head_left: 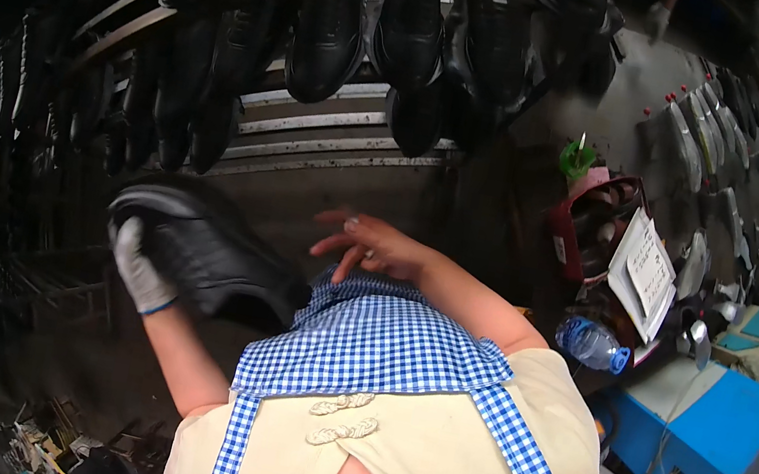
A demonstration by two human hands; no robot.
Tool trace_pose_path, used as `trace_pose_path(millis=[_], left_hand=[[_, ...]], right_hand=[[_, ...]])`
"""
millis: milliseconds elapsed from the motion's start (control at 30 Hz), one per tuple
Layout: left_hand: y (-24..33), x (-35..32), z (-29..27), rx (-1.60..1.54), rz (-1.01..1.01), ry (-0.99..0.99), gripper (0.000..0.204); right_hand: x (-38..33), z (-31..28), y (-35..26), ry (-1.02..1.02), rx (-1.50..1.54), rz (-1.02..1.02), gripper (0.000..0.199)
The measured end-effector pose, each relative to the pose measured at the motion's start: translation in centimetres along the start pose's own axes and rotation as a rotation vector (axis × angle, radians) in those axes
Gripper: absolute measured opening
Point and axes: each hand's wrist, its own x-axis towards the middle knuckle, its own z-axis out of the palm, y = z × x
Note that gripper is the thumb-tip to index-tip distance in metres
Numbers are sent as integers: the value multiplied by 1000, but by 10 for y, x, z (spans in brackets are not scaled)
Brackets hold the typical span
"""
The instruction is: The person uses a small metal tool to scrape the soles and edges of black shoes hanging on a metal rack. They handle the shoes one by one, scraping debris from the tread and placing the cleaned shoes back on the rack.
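The shoe (204, 252) is black, and the glove (140, 268) gripping it is white with a blue cuff. The apron (381, 344) shows a blue-and-white check over cream cloth. The machine (723, 420) is bright blue; the bottle (592, 344) is clear blue-tinted with a blue cap.

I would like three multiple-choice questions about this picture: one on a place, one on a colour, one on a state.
1. Where is the plastic bottle?
A. right of the person
B. on the shoe rack
C. in the left hand

2. What colour is the shoe being held?
A. white
B. black
C. red

3. How is the right hand?
A. gripping a shoe
B. gloved
C. bare and empty

Answers: 1 A, it lies by the blue cabinet; 2 B, black like those on the rack; 3 C, only the left hand wears a glove and grips.
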Motion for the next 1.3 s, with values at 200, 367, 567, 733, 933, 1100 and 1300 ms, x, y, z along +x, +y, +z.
trace_pose_path(millis=[200,367,567,733,933,1100,1300], left_hand=[[-49,6,83,-38,-142,-273,48],[-68,13,119,-139,-403,-362,48],[-113,22,155,-48,-761,-499,49],[-119,-6,221,-77,-690,-788,50],[-135,-45,303,91,-658,-934,54],[-151,-85,386,177,-706,-1043,47],[-198,-108,448,265,-758,-1004,50]], right_hand=[[4,19,26,119,75,67,64],[6,18,60,344,-22,121,77],[-27,26,70,624,-1,177,80],[-60,-24,86,698,165,-192,50],[-150,-162,52,1284,-66,-370,35],[-208,-339,-4,1632,-419,-380,28],[-212,-507,-51,1638,-785,-59,47]])
